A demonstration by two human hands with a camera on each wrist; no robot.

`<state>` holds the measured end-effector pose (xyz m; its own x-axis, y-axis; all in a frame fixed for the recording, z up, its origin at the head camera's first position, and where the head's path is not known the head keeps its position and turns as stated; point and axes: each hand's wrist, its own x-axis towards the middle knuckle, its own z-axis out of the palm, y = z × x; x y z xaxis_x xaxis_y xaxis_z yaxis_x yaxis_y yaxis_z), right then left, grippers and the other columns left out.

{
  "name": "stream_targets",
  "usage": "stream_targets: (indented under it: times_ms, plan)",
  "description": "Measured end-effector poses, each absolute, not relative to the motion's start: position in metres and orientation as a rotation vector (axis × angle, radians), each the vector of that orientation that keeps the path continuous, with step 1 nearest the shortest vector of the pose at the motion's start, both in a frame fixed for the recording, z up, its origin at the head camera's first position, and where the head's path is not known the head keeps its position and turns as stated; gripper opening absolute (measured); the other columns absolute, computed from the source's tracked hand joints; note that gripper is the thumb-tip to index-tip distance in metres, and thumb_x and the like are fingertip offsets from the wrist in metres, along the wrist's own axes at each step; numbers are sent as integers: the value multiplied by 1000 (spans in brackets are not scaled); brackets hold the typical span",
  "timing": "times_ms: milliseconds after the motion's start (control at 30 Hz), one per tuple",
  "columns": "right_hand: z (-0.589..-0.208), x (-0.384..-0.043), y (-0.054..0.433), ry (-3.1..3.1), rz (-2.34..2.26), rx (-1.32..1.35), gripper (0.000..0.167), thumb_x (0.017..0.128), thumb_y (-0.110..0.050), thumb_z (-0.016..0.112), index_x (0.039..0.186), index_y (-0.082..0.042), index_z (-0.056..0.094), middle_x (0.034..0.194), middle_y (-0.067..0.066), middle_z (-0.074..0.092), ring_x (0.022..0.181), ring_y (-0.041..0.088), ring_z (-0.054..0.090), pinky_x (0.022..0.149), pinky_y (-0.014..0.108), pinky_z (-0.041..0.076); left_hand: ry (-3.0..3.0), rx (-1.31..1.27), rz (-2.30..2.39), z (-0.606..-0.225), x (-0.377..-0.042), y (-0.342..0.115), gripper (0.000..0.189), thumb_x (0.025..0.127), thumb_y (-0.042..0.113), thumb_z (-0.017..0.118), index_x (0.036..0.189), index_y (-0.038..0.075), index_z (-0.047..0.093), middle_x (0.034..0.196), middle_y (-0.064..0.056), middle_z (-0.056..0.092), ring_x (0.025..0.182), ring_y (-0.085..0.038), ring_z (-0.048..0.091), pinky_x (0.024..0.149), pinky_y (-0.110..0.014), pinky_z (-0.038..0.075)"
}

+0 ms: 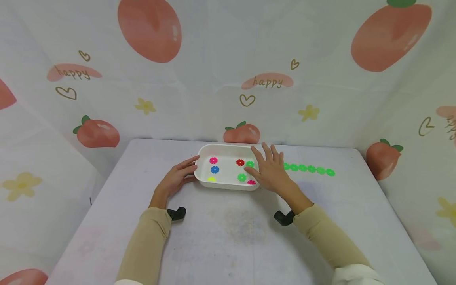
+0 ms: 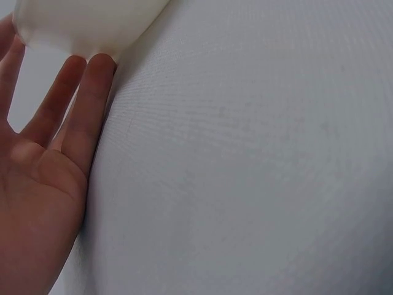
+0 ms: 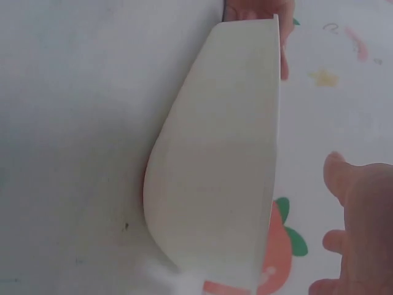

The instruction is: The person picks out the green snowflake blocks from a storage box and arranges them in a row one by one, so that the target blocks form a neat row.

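Observation:
A white plastic tray stands on the table with several small flower-shaped discs inside, among them a blue disc, a red disc and a green disc. My left hand touches the tray's left end; in the left wrist view its nearly straight fingertips rest against the white side. Over the tray's right end hovers my right hand, fingers spread and holding nothing. The right wrist view shows that hand apart from the tray's side.
To the right of the tray, a row of several green discs lies on the white table, its left end partly behind my right hand. A fruit-printed cloth hangs behind the table's back edge.

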<state>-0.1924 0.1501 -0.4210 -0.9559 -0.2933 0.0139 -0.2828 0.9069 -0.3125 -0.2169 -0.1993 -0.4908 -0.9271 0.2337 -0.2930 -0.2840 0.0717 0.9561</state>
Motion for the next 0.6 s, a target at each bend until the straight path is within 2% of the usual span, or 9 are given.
stream_targets:
  times_ms: [167,433,600]
  plan:
    - [-421,-193,140,3018,-543,-478,82,100,-56,54,164,-21,17,170,20,7,157,49,3,125,72,6,1987,-44,1910,-490,-217,-199,52,103,32,61,153,31,48,160,-6,44,130,-19,56,103,-30,57]
    - [-427,-194,125,3006,-732,-486,83,98,-54,59,163,-19,22,167,18,17,153,43,17,120,67,33,1996,-58,1909,-489,-216,-199,51,103,32,61,152,32,48,158,-6,45,132,-22,55,103,-30,57]
    - [-429,-194,117,2960,-862,-482,81,97,-52,61,162,-19,25,166,16,19,152,40,19,115,65,41,2000,-53,1907,-489,-215,-199,51,103,32,61,153,32,48,159,-8,45,132,-23,55,104,-31,56]
